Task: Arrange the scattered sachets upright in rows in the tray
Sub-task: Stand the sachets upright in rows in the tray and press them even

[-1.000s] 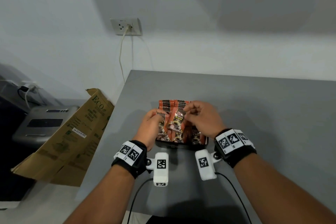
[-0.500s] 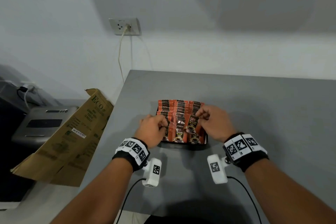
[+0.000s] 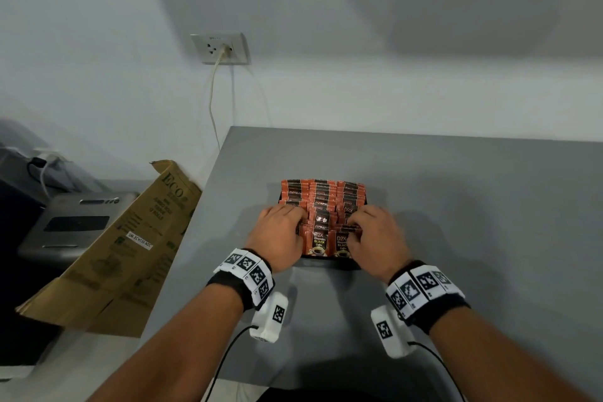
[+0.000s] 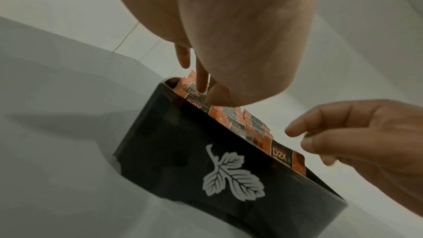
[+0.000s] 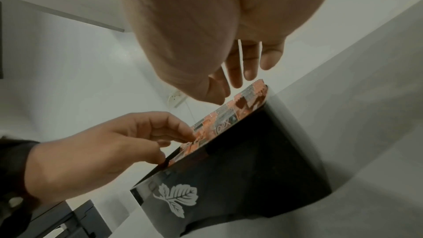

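Orange-and-black sachets (image 3: 321, 206) stand upright in three rows in a black tray (image 3: 326, 262) on the grey table. The tray's front wall carries a white leaf mark (image 4: 231, 178). My left hand (image 3: 298, 222) reaches over the left row, and its fingertips (image 4: 202, 87) touch the sachet tops (image 4: 251, 126). Over the right row, my right hand (image 3: 354, 228) has loosely bent fingers (image 5: 240, 71) just above the sachet tops (image 5: 228, 115). Neither hand holds a sachet that I can see. The hands hide the near ends of the outer rows.
The grey table (image 3: 473, 206) meets the wall behind the tray. Off its left edge a brown cardboard sheet (image 3: 124, 254) leans against it, with a grey device (image 3: 75, 222) beyond. A wall socket (image 3: 223, 48) has a cable hanging down.
One second ago both hands worked a sachet at the tray's middle front. They then parted to the sides, and now their fingers lie over the left and right rows.
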`<action>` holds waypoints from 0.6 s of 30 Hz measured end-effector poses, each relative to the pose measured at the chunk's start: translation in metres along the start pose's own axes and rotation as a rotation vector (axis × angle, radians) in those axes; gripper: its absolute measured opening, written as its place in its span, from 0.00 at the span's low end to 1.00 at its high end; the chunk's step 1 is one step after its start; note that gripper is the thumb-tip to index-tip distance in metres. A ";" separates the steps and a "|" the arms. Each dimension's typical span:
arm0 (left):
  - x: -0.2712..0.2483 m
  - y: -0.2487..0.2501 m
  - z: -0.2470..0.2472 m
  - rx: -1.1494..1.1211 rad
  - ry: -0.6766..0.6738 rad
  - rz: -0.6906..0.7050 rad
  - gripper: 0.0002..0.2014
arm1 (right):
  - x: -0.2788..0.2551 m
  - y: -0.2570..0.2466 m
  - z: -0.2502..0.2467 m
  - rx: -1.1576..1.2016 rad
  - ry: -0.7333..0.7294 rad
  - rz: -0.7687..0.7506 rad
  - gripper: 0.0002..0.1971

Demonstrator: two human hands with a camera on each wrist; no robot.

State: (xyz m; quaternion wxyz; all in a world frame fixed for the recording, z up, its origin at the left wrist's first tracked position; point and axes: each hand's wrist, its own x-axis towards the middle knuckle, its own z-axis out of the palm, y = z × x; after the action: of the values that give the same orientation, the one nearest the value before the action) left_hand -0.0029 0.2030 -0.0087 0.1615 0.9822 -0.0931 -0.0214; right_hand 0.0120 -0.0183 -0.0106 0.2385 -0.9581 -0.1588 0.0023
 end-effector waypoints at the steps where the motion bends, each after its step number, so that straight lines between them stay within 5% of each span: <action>1: 0.001 0.003 0.000 -0.009 -0.022 0.027 0.23 | 0.000 -0.001 0.000 -0.015 0.010 -0.027 0.11; 10: 0.000 0.004 0.012 0.126 -0.044 0.141 0.34 | -0.013 -0.010 0.017 -0.167 -0.155 -0.180 0.23; 18: -0.004 -0.003 0.018 0.155 -0.009 0.116 0.28 | -0.021 -0.012 0.018 -0.226 -0.210 -0.132 0.30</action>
State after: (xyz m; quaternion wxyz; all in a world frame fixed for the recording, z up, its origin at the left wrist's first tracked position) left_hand -0.0075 0.2013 -0.0270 0.0856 0.9846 -0.1521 -0.0093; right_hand -0.0131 -0.0063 -0.0226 0.1107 -0.9607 -0.2449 0.0691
